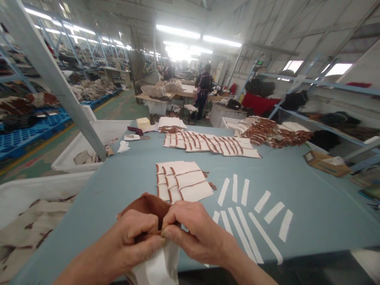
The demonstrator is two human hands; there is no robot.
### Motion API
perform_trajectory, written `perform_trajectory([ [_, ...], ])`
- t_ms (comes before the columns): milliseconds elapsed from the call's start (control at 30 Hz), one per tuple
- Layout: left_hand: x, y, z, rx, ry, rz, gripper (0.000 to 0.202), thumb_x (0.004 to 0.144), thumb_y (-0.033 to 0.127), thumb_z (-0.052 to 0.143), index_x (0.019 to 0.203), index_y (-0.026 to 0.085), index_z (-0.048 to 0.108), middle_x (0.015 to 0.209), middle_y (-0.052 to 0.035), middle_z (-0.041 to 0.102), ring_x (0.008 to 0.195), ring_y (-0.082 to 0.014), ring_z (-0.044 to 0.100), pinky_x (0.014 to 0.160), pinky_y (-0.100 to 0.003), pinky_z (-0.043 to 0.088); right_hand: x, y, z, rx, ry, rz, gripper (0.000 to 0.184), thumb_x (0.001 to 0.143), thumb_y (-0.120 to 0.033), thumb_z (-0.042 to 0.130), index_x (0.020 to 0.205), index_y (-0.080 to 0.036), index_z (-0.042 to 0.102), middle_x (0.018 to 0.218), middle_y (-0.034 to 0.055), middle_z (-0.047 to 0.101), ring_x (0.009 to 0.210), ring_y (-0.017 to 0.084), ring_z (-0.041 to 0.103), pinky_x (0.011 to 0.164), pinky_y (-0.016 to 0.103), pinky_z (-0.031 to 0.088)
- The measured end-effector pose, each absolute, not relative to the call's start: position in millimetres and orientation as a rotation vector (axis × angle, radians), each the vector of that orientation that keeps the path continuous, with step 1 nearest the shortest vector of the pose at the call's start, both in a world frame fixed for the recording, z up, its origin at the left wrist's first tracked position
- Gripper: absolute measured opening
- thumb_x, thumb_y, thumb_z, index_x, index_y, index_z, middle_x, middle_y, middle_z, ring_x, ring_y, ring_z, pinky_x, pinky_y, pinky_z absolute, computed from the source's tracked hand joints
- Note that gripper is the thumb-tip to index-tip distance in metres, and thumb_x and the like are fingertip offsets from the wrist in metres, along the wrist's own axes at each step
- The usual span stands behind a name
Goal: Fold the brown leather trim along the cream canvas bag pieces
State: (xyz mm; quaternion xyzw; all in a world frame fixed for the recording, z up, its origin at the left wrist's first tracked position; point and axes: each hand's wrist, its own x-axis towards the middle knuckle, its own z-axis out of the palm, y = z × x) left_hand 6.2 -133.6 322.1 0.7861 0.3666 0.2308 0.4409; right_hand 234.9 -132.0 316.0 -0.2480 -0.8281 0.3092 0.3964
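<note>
If the pinch on the soft brown-and-cream fabric piece (145, 205) were slackened at either side, the gathered edge could be lost; such a slip would most likely be caused by the limpness of the cloth. The brown edge could also be puckered or stretched if it were pulled unevenly. The piece is held up at the near side of the flat blue-green cloth-covered worktop (118, 186), with its cream part hung downward and its brown part raised at the far side.

By the left hand (135, 229), the brown edge is gripped between the thumb and curled fingers. By the right hand (194, 225), the same edge is pinched with thumb and forefinger, closed down to the cloth, so that the 2 thumb tips are brought close together. What is covered inside the grip cannot be told.

To the right, narrow flat white strips (249, 235) are laid loose; their layout could be disturbed if they were brushed by the right hand. Just beyond, 3 overlapping cream fabric panels with brown trim (192, 180) are laid; these could be shifted if caught by the raised cloth. Farther off, a long overlapped row of cream-and-brown striped panels (210, 143) is spread.
</note>
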Motion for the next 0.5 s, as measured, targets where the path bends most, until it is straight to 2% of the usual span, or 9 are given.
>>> perform_trajectory([
  [167, 10.6, -138.7, 324.6, 1.766, 0.9, 0.52, 0.048, 0.096, 0.047, 0.059, 0.064, 0.024, 0.033, 0.063, 0.0068, 0.031, 0.059, -0.012, 0.032, 0.052, -0.023, 0.029, 233.1, -133.1, 320.5, -0.592, -2.035, 0.94, 0.029, 0.111, -0.033, 0.053, 0.085, -0.023, 0.06, 0.076, -0.0005, 0.066, 0.07, 0.014, 0.059, 0.072, 0.025, 0.047],
  [300, 7.8, -153.3, 298.8, 1.604, 0.86, 0.733, 0.056, 0.099, 0.06, 0.058, 0.063, 0.023, 0.038, 0.065, 0.0046, 0.036, 0.06, -0.0127, 0.036, 0.054, -0.025, 0.031, 229.4, -135.5, 317.6, -0.617, -1.98, 1.045, 0.025, 0.107, -0.033, 0.058, 0.085, -0.022, 0.061, 0.077, -0.0016, 0.064, 0.07, 0.014, 0.056, 0.07, 0.025, 0.045],
  [400, 11.8, -166.2, 291.2, 1.478, 0.905, 0.852, 0.063, 0.099, 0.072, 0.053, 0.062, 0.024, 0.038, 0.06, 0.0043, 0.034, 0.055, -0.0128, 0.032, 0.05, -0.027, 0.027, 223.0, -136.8, 304.9, -0.689, -1.902, 1.145, 0.028, 0.104, -0.04, 0.062, 0.083, -0.021, 0.06, 0.075, -0.0027, 0.059, 0.067, 0.013, 0.051, 0.064, 0.024, 0.04],
  [500, 24.0, -175.4, 305.1, 1.423, 0.939, 0.926, 0.072, 0.094, 0.083, 0.055, 0.059, 0.024, 0.032, 0.056, 0.0051, 0.031, 0.054, -0.012, 0.028, 0.053, -0.029, 0.024, 216.2, -139.5, 287.4, -0.695, -1.801, 1.229, 0.038, 0.106, -0.051, 0.061, 0.083, -0.021, 0.059, 0.076, -0.0027, 0.056, 0.068, 0.013, 0.049, 0.063, 0.024, 0.039],
])
